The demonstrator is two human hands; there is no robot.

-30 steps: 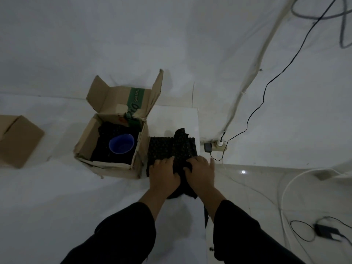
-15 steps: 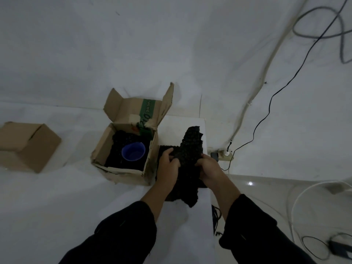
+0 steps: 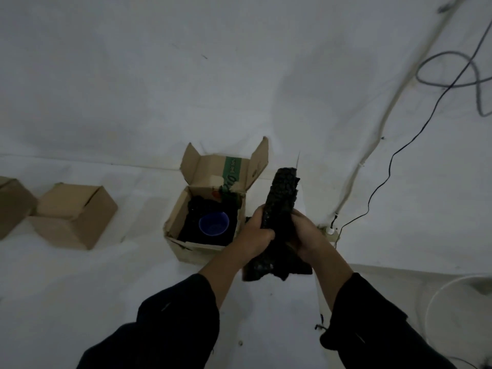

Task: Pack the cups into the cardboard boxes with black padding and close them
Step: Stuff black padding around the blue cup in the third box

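Padding (image 3: 283,193) gripped by left hand (image 3: 257,237) and right hand (image 3: 306,235) beside open box (image 3: 175,219) holding blue cup (image 3: 213,223); green label (image 3: 231,171) writing blurred.

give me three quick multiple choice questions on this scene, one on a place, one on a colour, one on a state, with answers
1. Where is the blue cup?
A. inside the open box
B. on top of a closed box
C. in a hand

2. What colour is the printed band on the open box's back flap?
A. red
B. green
C. yellow

3. How is the loose black padding piece held?
A. by one hand only
B. it lies untouched
C. gripped by both hands

Answers:
1. A, the cup sits down inside the box, whose flaps stand up.
2. B, the band on the flap is green.
3. C, the left hand and right hand both curl round it.
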